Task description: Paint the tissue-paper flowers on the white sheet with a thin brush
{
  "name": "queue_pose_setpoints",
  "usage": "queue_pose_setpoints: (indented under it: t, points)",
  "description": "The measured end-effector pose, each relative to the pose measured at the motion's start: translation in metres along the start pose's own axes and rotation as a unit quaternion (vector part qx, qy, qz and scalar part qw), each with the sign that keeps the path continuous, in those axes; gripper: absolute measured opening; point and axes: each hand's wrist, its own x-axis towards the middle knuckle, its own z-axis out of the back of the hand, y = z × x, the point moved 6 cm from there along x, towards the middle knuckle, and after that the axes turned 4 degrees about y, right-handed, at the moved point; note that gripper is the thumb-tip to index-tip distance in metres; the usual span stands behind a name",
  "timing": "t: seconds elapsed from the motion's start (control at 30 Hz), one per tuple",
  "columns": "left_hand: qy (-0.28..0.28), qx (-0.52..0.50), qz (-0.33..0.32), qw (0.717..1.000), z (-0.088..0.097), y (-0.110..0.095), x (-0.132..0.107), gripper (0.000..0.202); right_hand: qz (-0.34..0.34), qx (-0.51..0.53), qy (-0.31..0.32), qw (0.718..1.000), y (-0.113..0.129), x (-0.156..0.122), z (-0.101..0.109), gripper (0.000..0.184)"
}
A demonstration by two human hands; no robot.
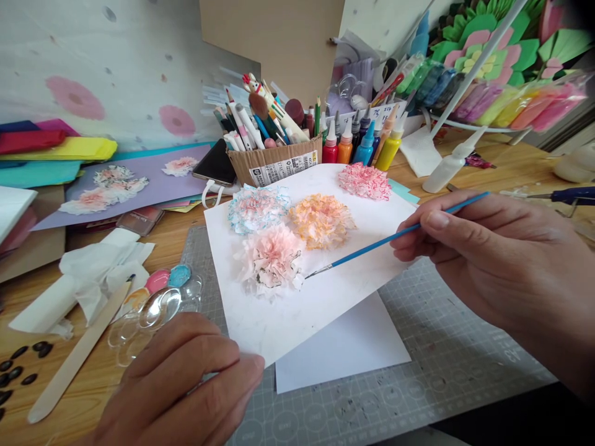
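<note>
My right hand (474, 241) grips a thin blue paintbrush (376, 241), its dark tip at the edge of a white and pink paper flower (274, 260). Some petals of that flower have dark edges. It rests on a white sheet of paper (274, 322), whose near left corner is pinched in my left hand (190, 378). On the same sheet are a blue-edged flower (258, 207), an orange-edged flower (321, 221) and a red-edged flower (365, 181). The sheet is tilted above the cutting mat.
The grey cutting mat (446, 347) carries another white sheet (344, 347). At left are a clear paint palette (160, 306), a wooden stick (74, 359), crumpled tissue (100, 266) and black beads (16, 373). Behind stand a cardboard pen box (279, 164), paint bottles (344, 144) and a white bottle (450, 167).
</note>
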Motion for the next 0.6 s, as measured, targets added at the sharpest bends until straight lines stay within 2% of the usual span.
queue_pose_setpoints:
  t: [0.2, 0.4, 0.6]
  points:
    - [0.02, -0.023, 0.0, 1.0, -0.0002, 0.001, 0.0004, 0.019, 0.011, 0.008, -0.005, 1.0, 0.0016, -0.0004, 0.003, 0.011]
    - [-0.006, -0.023, 0.045, 0.999, 0.0003, 0.0011, 0.0015, 0.017, -0.003, 0.011, 0.002, 1.0, 0.0003, 0.0002, 0.0007, 0.015]
    - [-0.009, -0.016, 0.044, 0.999, 0.0016, -0.0001, -0.0028, 0.018, 0.006, 0.017, -0.006, 1.0, -0.001, 0.0021, 0.0032, 0.012]
